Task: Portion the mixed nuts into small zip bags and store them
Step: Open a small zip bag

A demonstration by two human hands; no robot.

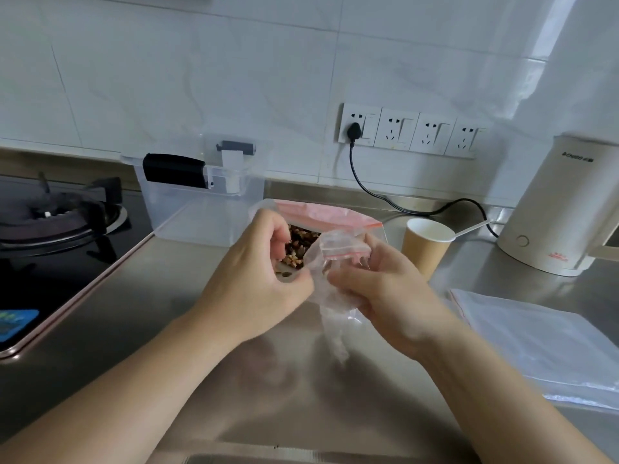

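A large zip bag (321, 214) with a pink strip stands on the steel counter, mixed nuts (301, 241) showing inside it. In front of it I hold a small clear zip bag (335, 259) with a red seal line, which hangs down crumpled. My left hand (264, 276) pinches the small bag's left edge with curled fingers. My right hand (378, 286) grips its right side, fingers curled round the plastic. Both hands are close together above the counter's middle.
A clear lidded storage box (201, 199) stands behind on the left, beside a gas stove (57, 219). A paper cup (425, 246), a white spoon (472, 228) and a cream kettle (562, 209) sit right. A stack of flat zip bags (536, 336) lies near right.
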